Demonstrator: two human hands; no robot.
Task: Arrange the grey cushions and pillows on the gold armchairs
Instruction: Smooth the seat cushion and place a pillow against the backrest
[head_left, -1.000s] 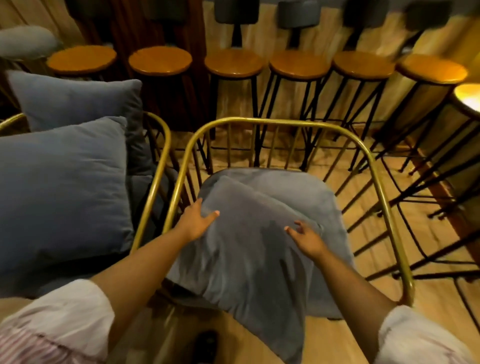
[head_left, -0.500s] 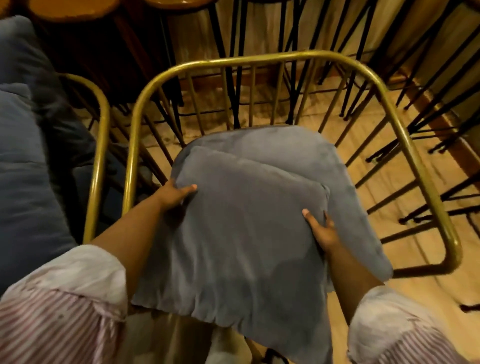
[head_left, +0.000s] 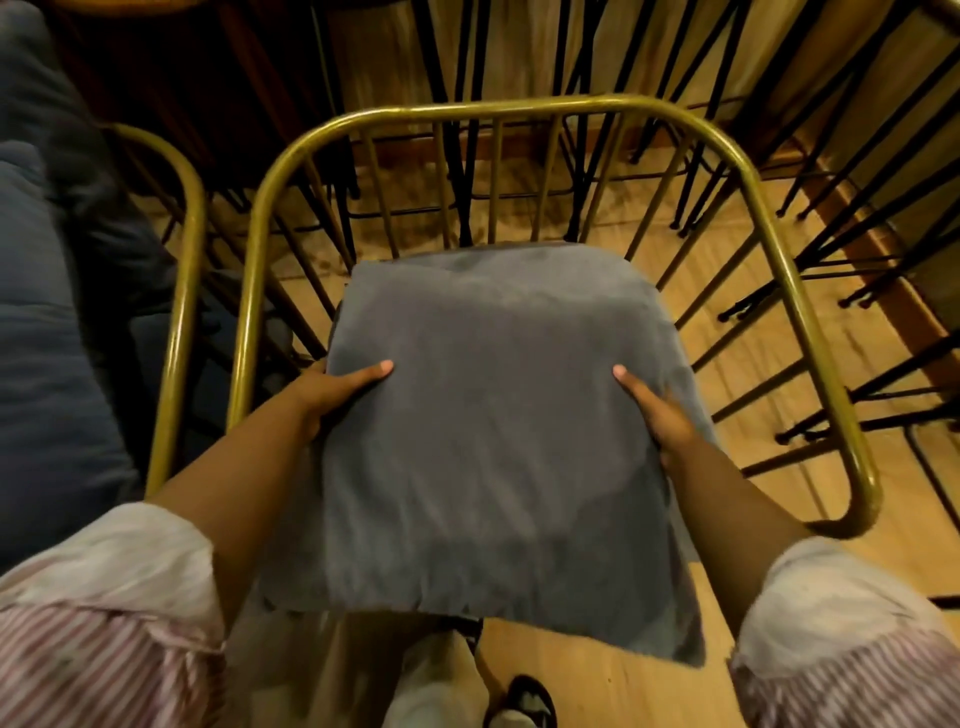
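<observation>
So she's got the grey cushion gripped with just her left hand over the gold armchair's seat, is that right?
Not quite: both hands grip it. In the head view the left hand clasps the grey cushion at its left edge and the right hand clasps its right edge, thumbs on top. The rest holds: the cushion is over the seat of the gold armchair.

Grey cushion (head_left: 488, 415); gold armchair frame (head_left: 769, 218); black stool legs (head_left: 457, 171); warm tan wood floor (head_left: 769, 364); blue-grey pillows (head_left: 47, 364); pink-and-white striped sleeves (head_left: 98, 670).
</observation>
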